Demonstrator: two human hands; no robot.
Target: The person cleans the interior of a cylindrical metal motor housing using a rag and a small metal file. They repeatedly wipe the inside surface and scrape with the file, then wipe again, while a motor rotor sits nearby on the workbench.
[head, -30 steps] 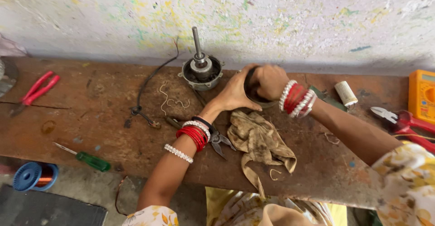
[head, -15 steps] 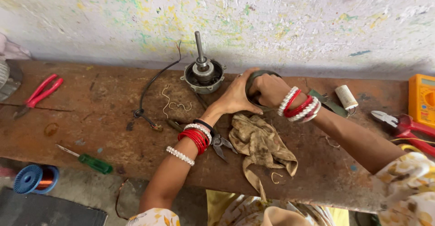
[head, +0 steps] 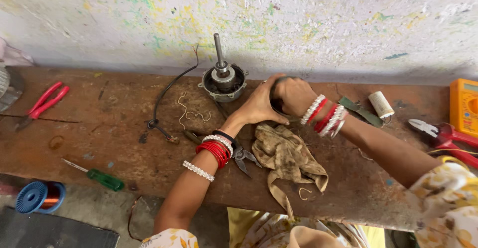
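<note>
Both your hands meet over a dark round part near the back edge of the wooden bench, about at its middle. Your left hand is cupped against the near-left side of that part, palm pressed to it and fingers curled around its edge. Your right hand closes over the part from the right, fingers wrapped tightly on it, so little of the part itself shows and you cannot tell its exact shape.

Just left of your hands, at the back edge, stands a grey motor housing with its shaft pointing upright. A black cable runs from it toward the front, and bits of pale wire lie beside that. Directly in front of your hands lies a crumpled, stained cloth, with pliers touching its left side under your left wrist.

Toward the left end lie red-handled pliers, and a green-handled screwdriver rests near the front edge. A blue spool of copper wire sits below the bench at the front left. Toward the right end are a white cylinder, red-handled cutters and an orange meter.
</note>
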